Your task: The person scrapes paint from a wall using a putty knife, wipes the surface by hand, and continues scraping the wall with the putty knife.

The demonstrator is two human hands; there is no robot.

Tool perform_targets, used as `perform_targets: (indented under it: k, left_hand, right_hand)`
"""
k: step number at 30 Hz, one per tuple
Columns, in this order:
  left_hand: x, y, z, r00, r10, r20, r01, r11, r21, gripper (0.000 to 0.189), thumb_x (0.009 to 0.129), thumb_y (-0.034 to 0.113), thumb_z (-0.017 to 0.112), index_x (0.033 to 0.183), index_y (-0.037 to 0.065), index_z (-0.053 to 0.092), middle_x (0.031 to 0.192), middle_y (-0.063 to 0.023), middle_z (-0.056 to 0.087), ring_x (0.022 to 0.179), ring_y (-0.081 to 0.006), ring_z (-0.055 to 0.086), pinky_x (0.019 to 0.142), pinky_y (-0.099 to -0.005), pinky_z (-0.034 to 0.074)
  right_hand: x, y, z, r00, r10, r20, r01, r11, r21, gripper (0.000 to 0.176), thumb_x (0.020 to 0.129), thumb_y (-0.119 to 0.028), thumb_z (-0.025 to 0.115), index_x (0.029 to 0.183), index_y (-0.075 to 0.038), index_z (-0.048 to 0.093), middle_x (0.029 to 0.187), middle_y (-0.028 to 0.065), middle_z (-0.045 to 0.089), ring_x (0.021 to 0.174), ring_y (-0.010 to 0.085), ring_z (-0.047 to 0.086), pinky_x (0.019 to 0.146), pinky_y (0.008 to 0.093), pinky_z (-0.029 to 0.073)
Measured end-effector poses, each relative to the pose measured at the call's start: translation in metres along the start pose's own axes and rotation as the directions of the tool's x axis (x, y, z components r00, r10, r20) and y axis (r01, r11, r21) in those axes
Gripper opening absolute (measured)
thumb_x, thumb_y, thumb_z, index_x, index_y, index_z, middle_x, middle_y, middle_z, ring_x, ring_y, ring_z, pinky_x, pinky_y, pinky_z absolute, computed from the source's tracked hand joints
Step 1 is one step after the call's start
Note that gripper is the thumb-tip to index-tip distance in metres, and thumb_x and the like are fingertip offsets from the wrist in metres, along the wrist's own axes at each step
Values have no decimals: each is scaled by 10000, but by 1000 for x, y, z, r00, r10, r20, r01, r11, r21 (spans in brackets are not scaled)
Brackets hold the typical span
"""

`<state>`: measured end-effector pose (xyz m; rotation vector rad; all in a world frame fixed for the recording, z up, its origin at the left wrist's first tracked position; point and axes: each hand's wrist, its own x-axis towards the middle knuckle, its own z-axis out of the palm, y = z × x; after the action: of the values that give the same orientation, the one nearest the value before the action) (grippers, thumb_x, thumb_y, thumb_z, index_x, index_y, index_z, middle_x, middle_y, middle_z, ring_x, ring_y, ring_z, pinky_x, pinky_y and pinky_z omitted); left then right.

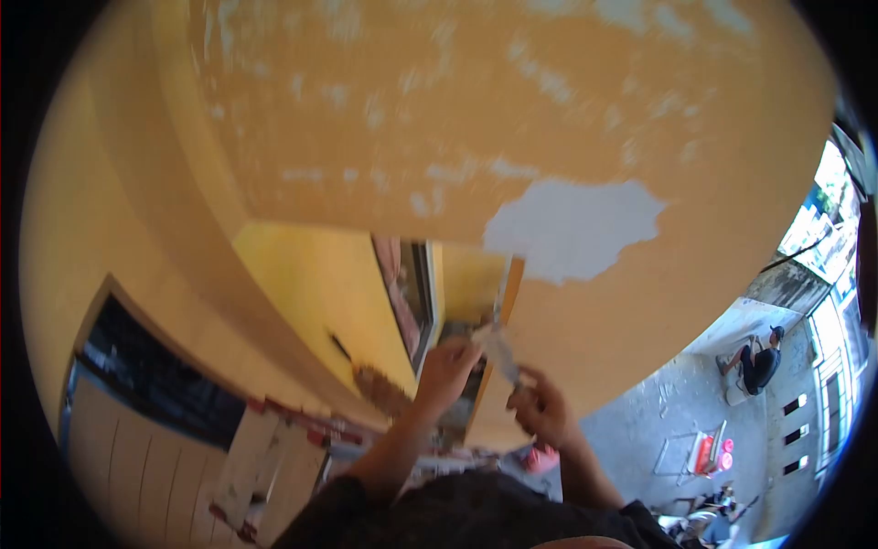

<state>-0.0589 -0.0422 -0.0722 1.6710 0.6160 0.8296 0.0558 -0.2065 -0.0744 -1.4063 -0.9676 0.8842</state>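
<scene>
In front of my chest, my right hand (541, 412) is closed round the handle of a putty knife (499, 352). Its pale, smeared blade points up and to the left. My left hand (450, 371) is closed beside the blade, with a whitish thing at its fingertips that is too blurred to name. Beyond both hands is the orange-yellow wall (594, 348). A large smooth white patch (576, 229) covers part of it, and smaller pale marks are scattered higher up.
A window opening (416, 293) lies behind my hands. Red and white metal framing (293, 421) stands at lower left, above a door (137, 439). Far below at right, another person (761, 364) sits on a bucket (737, 392) near a small rack with red items (706, 454).
</scene>
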Motion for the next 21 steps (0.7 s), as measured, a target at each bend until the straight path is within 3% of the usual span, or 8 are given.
perform_targets:
  k: [2,3,5,7,10,12,16,21]
  left_hand:
    - [10,15,1,999,33,30,-29,992,-120,288,886,266,559,802,-7,592,632,-20,558,590,-85,534,555,-235,427]
    - [13,23,5,999,30,34,-22,977,-214,288,895,265,556,817,-11,589,633,-17,555,591,-84,533,557,-225,423]
    - [19,40,8,996,78,42,-63,958,-281,285,908,251,547,803,-13,570,624,-19,542,591,-72,520,558,-209,410]
    - [28,52,10,991,90,99,-52,941,-335,283,914,253,541,797,-4,564,633,-18,532,599,-78,514,568,-219,411]
    - [38,56,18,967,227,119,-138,852,-505,265,922,240,528,797,8,554,625,-14,521,595,-73,503,570,-220,407]
    - [43,61,23,946,315,76,-204,762,-615,248,925,225,522,804,10,550,609,-11,520,584,-62,500,560,-212,403]
    - [54,66,31,969,246,30,-140,642,-754,222,930,212,517,802,31,533,634,2,511,595,-60,481,561,-204,391]
    - [67,54,33,948,309,74,-149,637,-756,187,925,194,526,822,38,542,639,11,504,610,-48,469,544,-197,367]
  right_hand:
    - [10,-7,4,966,-209,-152,189,973,-134,460,817,-17,564,1259,-9,437,609,-1,508,545,61,468,565,230,428]
    - [12,-19,4,952,-226,-205,169,950,-261,451,792,-6,598,1227,-13,480,578,-5,450,538,64,435,554,234,408]
    - [16,-42,1,916,-326,-232,187,861,-473,461,771,-11,625,1216,-23,504,586,2,429,517,66,395,513,232,369]
    - [17,-68,1,927,-276,-255,124,866,-485,466,774,-20,636,1223,-36,511,640,34,493,529,61,447,491,249,400]
    - [25,-104,-2,850,-493,-188,287,731,-619,480,769,-3,632,1231,-51,516,739,77,553,537,97,520,491,284,450]
    - [30,-121,-12,739,-655,156,450,308,-838,525,737,74,594,1243,-28,500,750,99,558,553,144,542,483,281,425]
    - [42,-150,-8,800,-562,210,357,165,-919,541,738,79,574,1246,-95,511,784,111,545,562,244,538,516,349,457]
    - [58,-157,-5,849,-468,245,266,-22,-964,602,715,2,604,1289,-130,480,738,54,469,552,171,542,492,301,477]
